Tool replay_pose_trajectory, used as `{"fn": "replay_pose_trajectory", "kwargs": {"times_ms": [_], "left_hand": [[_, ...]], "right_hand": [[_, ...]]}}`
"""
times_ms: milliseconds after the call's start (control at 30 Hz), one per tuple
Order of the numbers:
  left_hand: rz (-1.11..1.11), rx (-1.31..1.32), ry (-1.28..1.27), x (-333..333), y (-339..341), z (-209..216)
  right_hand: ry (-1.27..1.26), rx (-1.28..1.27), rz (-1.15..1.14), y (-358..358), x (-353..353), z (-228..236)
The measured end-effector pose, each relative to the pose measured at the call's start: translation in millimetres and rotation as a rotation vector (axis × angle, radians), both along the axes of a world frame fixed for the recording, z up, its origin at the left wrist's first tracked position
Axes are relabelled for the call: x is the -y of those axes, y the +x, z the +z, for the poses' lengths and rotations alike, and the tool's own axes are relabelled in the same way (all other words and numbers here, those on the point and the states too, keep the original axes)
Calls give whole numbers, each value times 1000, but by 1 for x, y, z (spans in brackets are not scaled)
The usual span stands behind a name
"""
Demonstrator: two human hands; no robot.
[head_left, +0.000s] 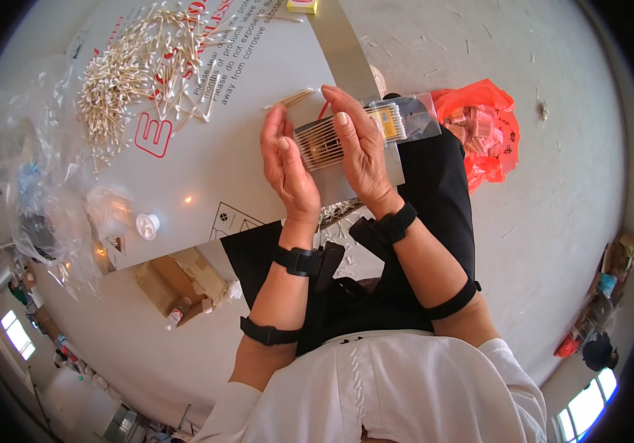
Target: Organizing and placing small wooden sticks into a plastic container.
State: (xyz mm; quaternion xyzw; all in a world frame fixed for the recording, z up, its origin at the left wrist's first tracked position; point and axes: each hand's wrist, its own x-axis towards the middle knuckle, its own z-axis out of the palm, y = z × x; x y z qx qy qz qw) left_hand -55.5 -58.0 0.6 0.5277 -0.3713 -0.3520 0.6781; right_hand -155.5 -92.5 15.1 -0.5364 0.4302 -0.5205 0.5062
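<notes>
A flat row of white-tipped cotton swabs lies at the table's right edge, its right end against a clear plastic bag with a yellow label. My left hand stands at the left ends of the swabs, palm facing right, fingers stretched out and slightly curved. Across the middle of the row is my right hand, fingers extended up and to the left, thumb raised; it hides part of the swabs. Whether either palm presses on them I cannot tell. A few loose swabs lie just beyond my fingertips.
A big heap of loose swabs covers the table's far left. Nearer are crumpled clear plastic and a small white cap. A cardboard box sits below the table; a red bag of pink packets stands to the right.
</notes>
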Motion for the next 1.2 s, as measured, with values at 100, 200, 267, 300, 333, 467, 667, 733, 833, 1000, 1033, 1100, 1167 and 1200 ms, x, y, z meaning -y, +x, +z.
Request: {"fn": "replay_pose_trajectory", "kwargs": {"times_ms": [100, 200, 267, 300, 333, 467, 667, 733, 833, 1000, 1033, 1100, 1167, 1200], "left_hand": [[-6, -3, 4, 3, 0, -1], [-4, -6, -2, 3, -1, -1], [-4, -43, 27, 1, 1, 1], [-6, -46, 26, -1, 3, 3], [-15, 127, 39, -3, 6, 6], [-191, 816, 61, -12, 26, 14], [-376, 1291, 275, -28, 24, 24], [-380, 1330, 294, -31, 24, 20], [-404, 1379, 331, -32, 22, 15], [-382, 1389, 302, -31, 22, 10], [-379, 1389, 301, -31, 22, 10], [-373, 1404, 313, -32, 22, 9], [-367, 1409, 316, -32, 22, 9], [-366, 1414, 318, -32, 22, 9]], "right_hand": [[7, -6, 5, 1, -2, 0], [24, 56, -9, 1, -3, -2], [81, 116, -36, 0, -2, -2], [80, 113, -38, -3, -1, -2], [73, 120, -63, -7, 1, -2], [164, 147, -68, -26, 2, 6], [13, -386, 5, -54, -13, 6], [-48, -481, 33, -56, -21, 7], [-154, -624, 42, -55, -27, 9], [-232, -757, 60, -54, -27, 6], [-235, -757, 60, -54, -27, 5], [-258, -747, 52, -53, -28, 4], [-256, -754, 52, -52, -28, 5], [-252, -762, 47, -52, -28, 6]]}}
